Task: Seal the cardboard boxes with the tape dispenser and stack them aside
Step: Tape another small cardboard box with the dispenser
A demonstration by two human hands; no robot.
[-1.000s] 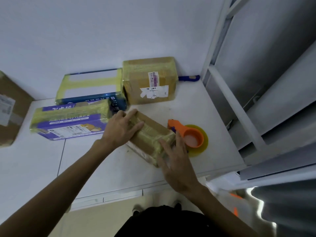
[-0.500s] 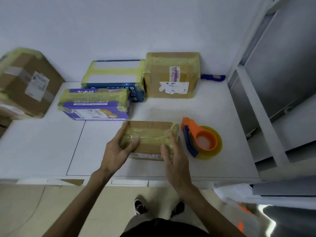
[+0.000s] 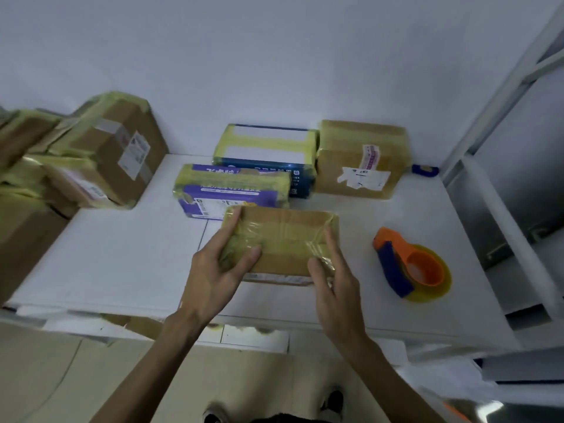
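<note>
**While both hands clasp the taped box, the pile lies to its left**

Where we stand over the bench [image 3: 122, 254], the small box [image 3: 283, 236] sits at its near middle, long axis running left to right across us. Yellowish tape wraps its top and ends, so we judge it sealed and due for stacking.

- Left hand [image 3: 213, 270]: fingers [image 3: 232, 221] up the left end, thumb on the top face, holding it.
- Right hand [image 3: 335, 288]: fingers along the right end, thumb on the near corner, holding likewise.
- We cannot tell whether the box is lifted or resting.
- Stacked boxes [image 3: 100, 160] rise off the left end of the bench; the left hand is nearer them.
- Tape dispenser [image 3: 409, 264], orange and blue, lies on its side to the right, apart from the box.

Writing: the purple box [image 3: 232, 190] just behind carries white characters, too blurred to read. White labels on the brown box [image 3: 360, 160] and on the pile are also illegible. We make out no brand.
</note>
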